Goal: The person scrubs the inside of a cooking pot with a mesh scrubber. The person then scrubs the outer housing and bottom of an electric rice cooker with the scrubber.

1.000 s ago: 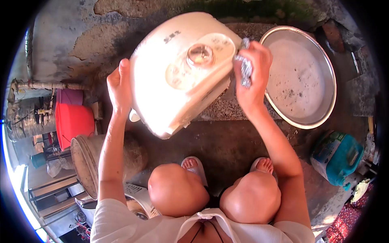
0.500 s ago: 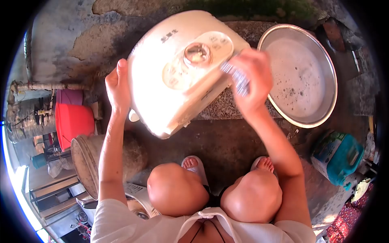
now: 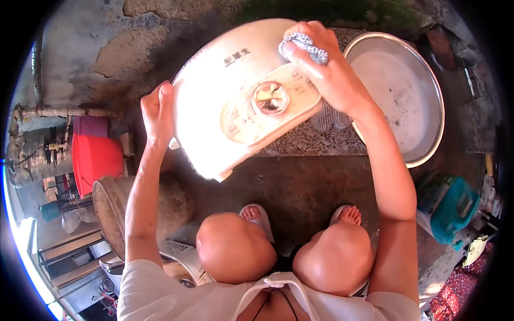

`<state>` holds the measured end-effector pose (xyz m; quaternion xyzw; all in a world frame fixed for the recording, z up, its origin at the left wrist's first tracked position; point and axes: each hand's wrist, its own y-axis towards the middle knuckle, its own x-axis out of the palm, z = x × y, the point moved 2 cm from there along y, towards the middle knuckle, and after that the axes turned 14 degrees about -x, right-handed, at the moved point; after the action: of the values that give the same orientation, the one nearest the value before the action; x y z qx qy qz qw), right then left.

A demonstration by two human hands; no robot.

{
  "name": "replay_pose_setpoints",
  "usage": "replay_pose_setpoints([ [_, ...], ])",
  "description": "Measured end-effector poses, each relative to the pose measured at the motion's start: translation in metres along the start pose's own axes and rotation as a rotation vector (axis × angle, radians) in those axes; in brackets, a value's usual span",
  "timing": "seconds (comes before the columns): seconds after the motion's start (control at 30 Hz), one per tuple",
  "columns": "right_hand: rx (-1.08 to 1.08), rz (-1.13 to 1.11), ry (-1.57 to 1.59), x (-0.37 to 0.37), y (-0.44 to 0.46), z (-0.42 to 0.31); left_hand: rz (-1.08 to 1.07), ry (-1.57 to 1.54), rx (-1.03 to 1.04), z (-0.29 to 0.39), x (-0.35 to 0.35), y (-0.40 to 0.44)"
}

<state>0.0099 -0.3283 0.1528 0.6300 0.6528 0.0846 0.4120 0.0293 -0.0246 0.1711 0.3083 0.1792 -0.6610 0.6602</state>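
Observation:
A white electric cooker (image 3: 201, 101), with a round silver knob and an oval button panel, is tilted in front of me above a speckled stone slab. My left hand (image 3: 158, 115) grips its left edge, the thumb up and the other fingers partly hidden behind it. My right hand (image 3: 326, 67) is closed on a bunched grey-and-white scrubbing cloth (image 3: 303, 47) at the cooker's upper right. The cloth lies against or just over the white surface; I cannot tell which. Below my right wrist, a grey ribbed item (image 3: 323, 119) rests on the slab.
A large metal basin (image 3: 399, 96) of cloudy water stands at the right. Below it is a teal plastic jug (image 3: 455, 208). A red bucket (image 3: 99, 163) and a brown drum (image 3: 110, 214) stand at the left. The stone slab (image 3: 300, 139) lies under the cooker.
My right hand has moved up with the cloth, from the cooker's lower right side to its upper right. The cooker has turned slightly, its panel now facing me more. My left hand keeps its grip.

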Motion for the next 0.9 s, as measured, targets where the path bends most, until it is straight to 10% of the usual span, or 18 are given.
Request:
replay_pose_setpoints([
  [0.3, -0.141, 0.067, -0.040, 0.028, -0.015, -0.036, -0.694, 0.198, -0.109, 0.086, 0.014, 0.051],
  [0.53, -0.051, 0.089, 0.102, -0.008, 0.010, 0.022, -0.309, 0.001, -0.140, 0.072, 0.023, 0.033],
  [0.8, -0.357, -0.079, 0.215, 0.067, 0.088, -0.079, -0.013, -0.185, 0.175, 0.055, 0.035, 0.021],
  [0.9, -0.725, -0.151, -0.429, 0.072, 0.083, -0.055, -0.117, 0.033, -0.009, 0.023, 0.022, 0.030],
])
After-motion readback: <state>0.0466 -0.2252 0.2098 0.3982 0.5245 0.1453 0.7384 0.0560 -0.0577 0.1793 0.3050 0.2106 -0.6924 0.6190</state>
